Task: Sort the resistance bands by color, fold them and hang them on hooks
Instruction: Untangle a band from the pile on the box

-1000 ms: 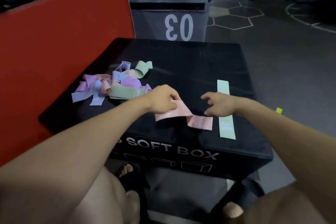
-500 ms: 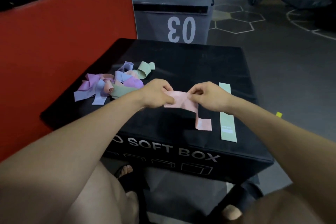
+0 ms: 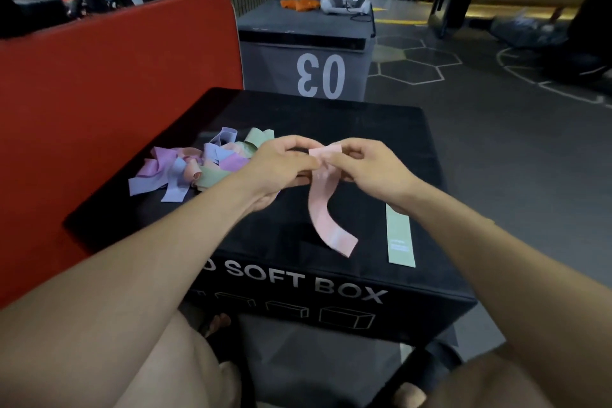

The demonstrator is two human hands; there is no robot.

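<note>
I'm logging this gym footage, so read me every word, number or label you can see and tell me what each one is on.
"SOFT BOX": white letters on the near side of the black box; a mark before the S is cut off by the arm.
"03": white digits, seen upside down, on the front of the grey box behind.
Small print near the close end of the green band: too small to read.
Pink band: no legible text.

Pink band (image 3: 326, 205) between both hands (image 3: 281, 162)
</note>
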